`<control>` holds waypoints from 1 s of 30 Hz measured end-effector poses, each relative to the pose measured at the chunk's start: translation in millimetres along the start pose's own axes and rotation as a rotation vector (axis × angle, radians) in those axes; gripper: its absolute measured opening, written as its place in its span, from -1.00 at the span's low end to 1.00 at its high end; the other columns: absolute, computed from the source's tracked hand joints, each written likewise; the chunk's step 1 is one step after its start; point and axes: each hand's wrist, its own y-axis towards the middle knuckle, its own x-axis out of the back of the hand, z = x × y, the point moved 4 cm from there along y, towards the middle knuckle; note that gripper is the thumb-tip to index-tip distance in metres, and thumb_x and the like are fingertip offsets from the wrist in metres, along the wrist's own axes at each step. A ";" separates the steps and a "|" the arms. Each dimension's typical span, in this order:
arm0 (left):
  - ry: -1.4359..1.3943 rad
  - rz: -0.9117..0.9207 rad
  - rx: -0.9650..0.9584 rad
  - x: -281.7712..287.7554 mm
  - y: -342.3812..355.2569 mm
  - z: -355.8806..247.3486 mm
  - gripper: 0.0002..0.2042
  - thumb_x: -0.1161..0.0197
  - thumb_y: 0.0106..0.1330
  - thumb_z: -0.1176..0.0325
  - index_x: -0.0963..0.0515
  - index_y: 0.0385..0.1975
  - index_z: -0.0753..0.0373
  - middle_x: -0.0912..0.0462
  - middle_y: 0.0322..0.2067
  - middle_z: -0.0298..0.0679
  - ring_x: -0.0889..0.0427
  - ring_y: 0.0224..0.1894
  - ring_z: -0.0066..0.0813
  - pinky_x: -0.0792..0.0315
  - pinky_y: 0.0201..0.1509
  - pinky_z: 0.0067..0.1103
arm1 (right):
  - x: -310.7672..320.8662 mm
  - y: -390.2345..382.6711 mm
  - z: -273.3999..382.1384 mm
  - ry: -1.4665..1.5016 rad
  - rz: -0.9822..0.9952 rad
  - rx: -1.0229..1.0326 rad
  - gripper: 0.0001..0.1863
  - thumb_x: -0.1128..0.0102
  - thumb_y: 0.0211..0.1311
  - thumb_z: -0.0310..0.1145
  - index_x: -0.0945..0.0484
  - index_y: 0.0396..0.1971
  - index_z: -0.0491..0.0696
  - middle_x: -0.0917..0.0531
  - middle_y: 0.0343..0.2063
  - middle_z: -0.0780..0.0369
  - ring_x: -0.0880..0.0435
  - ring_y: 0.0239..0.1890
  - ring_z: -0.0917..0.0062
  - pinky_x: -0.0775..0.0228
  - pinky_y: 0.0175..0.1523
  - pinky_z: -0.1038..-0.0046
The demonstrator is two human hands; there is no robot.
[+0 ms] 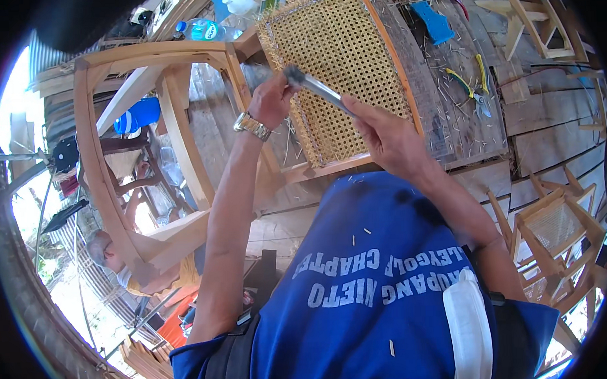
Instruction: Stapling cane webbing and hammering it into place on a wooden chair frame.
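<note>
A woven cane panel [362,60] is set in a wooden chair frame [89,117] lying on the workbench. My right hand [390,134] is closed round the handle of a hammer [327,93] with a metal shaft. The hammer's dark head is over the panel's left edge, right by the fingers of my left hand [270,102]. That hand is closed in a pinch at the edge; what it holds, if anything, is hidden. Loose cane ends stick out along the panel's far rim.
Yellow-handled pliers [477,93] and a blue cloth-like piece [433,22] lie on the bench [462,134] to the right, among cane scraps. A water bottle [208,30] is at the far left. More chair frames [552,231] stand right. Another person [129,266] is at lower left.
</note>
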 end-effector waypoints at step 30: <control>-0.131 -0.017 0.021 -3.7 -19.3 -0.1 -0.79 -0.30 0.31 0.47 -0.56 -0.08 0.16 -0.70 -0.31 -0.06 -0.69 -0.25 0.01 -0.55 -0.20 -0.32 | 2.7 -2.8 12.8 0.028 -0.016 0.009 -0.57 -0.16 0.38 -0.55 -0.47 0.23 -0.08 -0.71 -0.13 0.11 -0.66 -0.39 0.58 -0.49 -0.33 0.52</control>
